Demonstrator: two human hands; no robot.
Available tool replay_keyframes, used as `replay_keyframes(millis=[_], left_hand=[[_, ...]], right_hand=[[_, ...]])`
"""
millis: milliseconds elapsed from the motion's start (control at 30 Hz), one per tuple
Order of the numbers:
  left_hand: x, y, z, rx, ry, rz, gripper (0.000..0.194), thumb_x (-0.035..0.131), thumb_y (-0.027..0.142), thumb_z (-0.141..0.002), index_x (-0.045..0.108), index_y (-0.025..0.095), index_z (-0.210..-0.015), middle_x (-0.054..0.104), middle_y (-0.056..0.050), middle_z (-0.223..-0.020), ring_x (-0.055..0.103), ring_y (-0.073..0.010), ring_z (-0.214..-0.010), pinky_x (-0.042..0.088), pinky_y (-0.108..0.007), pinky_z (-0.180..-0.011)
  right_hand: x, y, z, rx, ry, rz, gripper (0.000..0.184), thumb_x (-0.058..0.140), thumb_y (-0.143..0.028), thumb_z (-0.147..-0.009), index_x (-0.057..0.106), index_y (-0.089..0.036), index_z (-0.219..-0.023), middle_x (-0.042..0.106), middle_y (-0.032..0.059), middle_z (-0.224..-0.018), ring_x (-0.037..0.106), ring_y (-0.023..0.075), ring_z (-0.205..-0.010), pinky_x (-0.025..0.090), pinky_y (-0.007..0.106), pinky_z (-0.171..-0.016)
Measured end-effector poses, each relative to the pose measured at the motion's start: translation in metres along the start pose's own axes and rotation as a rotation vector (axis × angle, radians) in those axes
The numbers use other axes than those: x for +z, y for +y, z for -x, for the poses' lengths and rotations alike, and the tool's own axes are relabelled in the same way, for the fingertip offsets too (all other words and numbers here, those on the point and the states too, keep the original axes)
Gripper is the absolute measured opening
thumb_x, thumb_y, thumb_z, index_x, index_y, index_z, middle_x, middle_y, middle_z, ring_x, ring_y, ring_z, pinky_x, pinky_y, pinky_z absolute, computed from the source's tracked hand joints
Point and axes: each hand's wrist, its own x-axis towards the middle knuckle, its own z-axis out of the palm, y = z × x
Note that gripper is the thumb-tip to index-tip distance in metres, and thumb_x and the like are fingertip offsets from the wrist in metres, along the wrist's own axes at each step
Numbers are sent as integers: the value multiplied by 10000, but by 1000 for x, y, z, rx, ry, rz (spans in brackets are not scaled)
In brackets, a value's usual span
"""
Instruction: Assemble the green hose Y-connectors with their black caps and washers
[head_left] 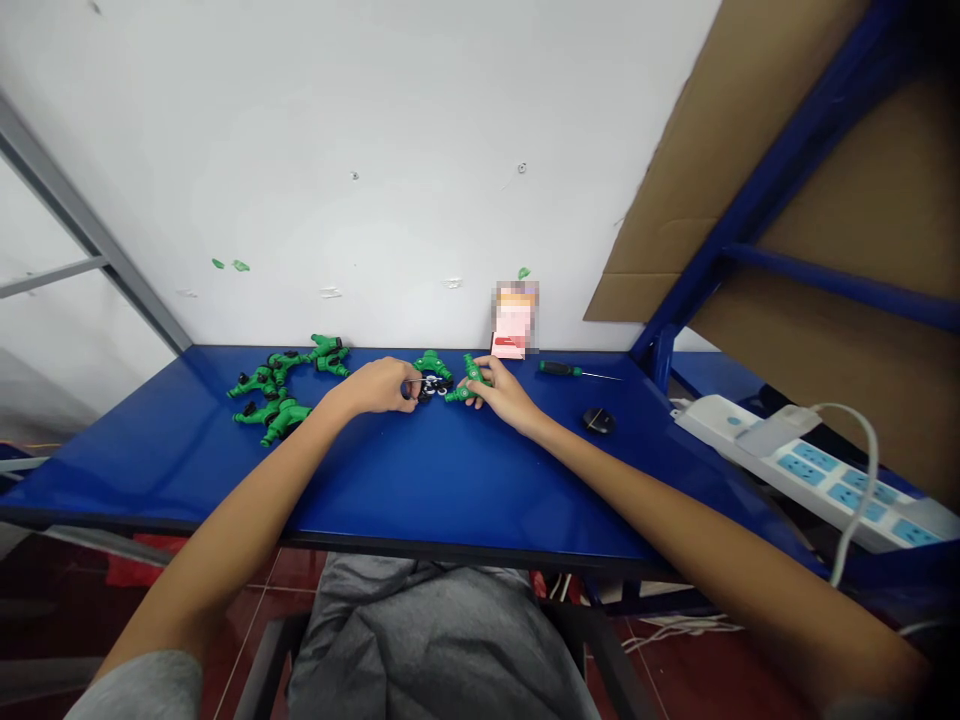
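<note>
Closest in: lap in grey cloth [420,640], dark red tiled floor [292,570] showing down either side, grey sleeve [142,690] at btm L. Both bare forearms reach fwd over a blue table [450,480]. Off its R side, a white power strip [750,430] w/ blue sockets, white cable [872,470] looping above it. On the tabletop, R of the R forearm, a small round black item [598,422]. Cluster of green fittings [289,415] w/ black bits lies over on the L, in a loose curve. L hand [386,385] & R hand [501,394] are apart but near each other, small black & white parts [433,386] btwn them. R hand is clamped on a green fitting [474,372], fingers & thumb round it, just R of the parts. L fingertips are bunched right beside the parts; can't tell if they're gripping a thin metal pc, too small in view. Another green fitting [431,363] sits just behind the parts. Screwdriver [559,369], green/blk handle, lies R of the R hand, shaft pointing R. At the rear, a pixelated upright item [514,320] stands by the white wall [420,200]; brown cardboard [667,220] at upper R.
</note>
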Motion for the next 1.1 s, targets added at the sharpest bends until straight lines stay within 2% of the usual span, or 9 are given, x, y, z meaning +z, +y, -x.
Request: replay_keyframes(millis=[200,500,733,933,1100], left_hand=[[0,-4,-1,-19,-23,26,181,731,262,-797,786,230,-966,804,-8,-995,695,-189,-820,411,-272,-680],[2,-10,-3,-8,-3,26,143,721,253,-801,805,227,-914,812,-21,-988,715,-196,-831,445,-279,-723],[0,-6,-1,2,-24,51,274,699,227,-775,758,215,-1042,817,-22,-1003,679,-182,-733,413,-283,-657],[-3,-8,-1,41,27,33,269,689,237,-772,771,198,-1025,792,-52,-1076,712,-224,-909,472,-295,-779],[-4,-13,-1,55,59,53,244,687,236,-785,779,194,-1007,794,-64,-1072,719,-224,-925,495,-300,-827]], right_hand=[[0,0,0,3,-2,0,370,698,-349,-865,467,-249,-1136,783,33,-991,722,177,-693,557,324,-613],[0,-3,2,5,-3,9,351,683,-343,-874,473,-240,-1136,779,40,-1003,722,165,-691,551,308,-607],[0,-1,0,0,-8,9,359,699,-352,-879,472,-244,-1135,773,34,-991,719,166,-688,558,310,-604],[0,-2,1,-3,-9,9,360,702,-363,-878,474,-246,-1130,767,36,-985,722,176,-701,552,320,-616],[0,-4,2,-3,-12,0,347,699,-351,-872,478,-244,-1116,767,38,-988,723,180,-697,543,323,-610]])
